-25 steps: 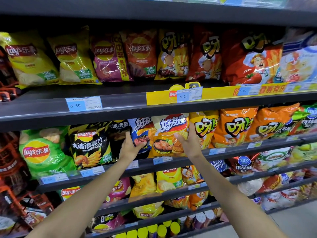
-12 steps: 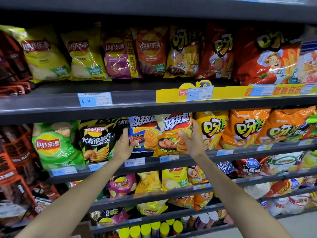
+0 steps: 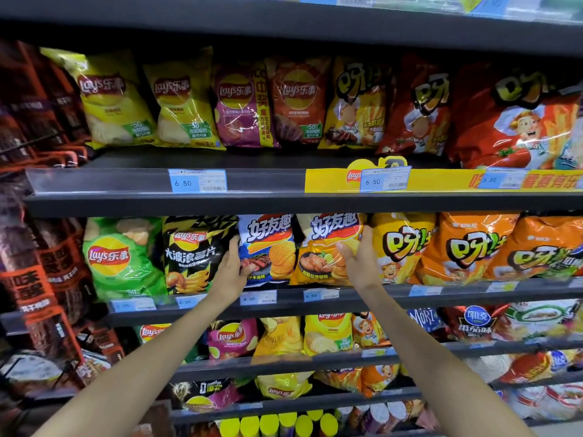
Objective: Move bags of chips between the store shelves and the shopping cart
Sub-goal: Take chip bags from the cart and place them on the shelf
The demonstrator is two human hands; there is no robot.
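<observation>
Both arms are stretched to the middle shelf (image 3: 284, 299). The blue chip bag (image 3: 271, 247) is gripped by the left hand (image 3: 232, 269), the orange chip bag (image 3: 325, 247) by the right hand (image 3: 359, 260).

The yellow bag (image 3: 110, 99) on the upper shelf reads "Lay's 乐事" and "-50". Next to it, the purple bag (image 3: 241, 105) and the brown bag (image 3: 298, 102) carry the same logo. A blue price tag (image 3: 197, 181) on the upper shelf edge (image 3: 126, 184) reads "6 50", as does the tag on the yellow strip (image 3: 383, 181). Below, the green bag (image 3: 121, 257) reads "Lay's 乐事", the black bag (image 3: 195, 253) "大波浪薯片", the blue bag (image 3: 268, 247) and the orange bag (image 3: 328, 247) "好友趣". A lower tag (image 3: 257, 298) reads "6 50".
</observation>
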